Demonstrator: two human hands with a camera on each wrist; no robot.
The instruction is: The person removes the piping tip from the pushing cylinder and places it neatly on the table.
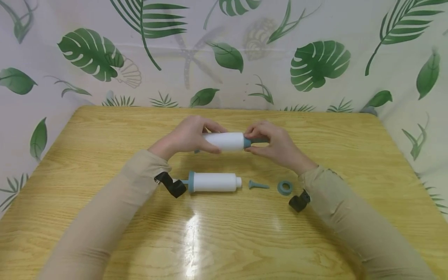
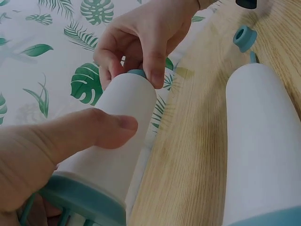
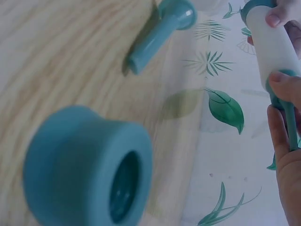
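My left hand (image 1: pixel 187 136) grips a white icing syringe barrel (image 1: pixel 225 141) from its left end, thumb across its side. A blue-green flange (image 2: pixel 87 200) rings the barrel's near end in the left wrist view. At the other end, the fingers of my right hand (image 1: pixel 274 144) pinch a blue-green collar (image 1: pixel 247 142). From it a slim blue-green nozzle (image 3: pixel 290 123) runs back under the right palm. Both hands hold the syringe over the far half of the table, roughly level.
Closer to me lies a second white syringe (image 1: pixel 214 182) with a blue-green flange and rod. Right of it are a loose blue-green nozzle (image 1: pixel 258 185) and a ring-shaped collar (image 1: pixel 285 188) on the wooden table (image 1: pixel 245 241). A leaf-patterned cloth (image 1: pixel 266 77) hangs behind.
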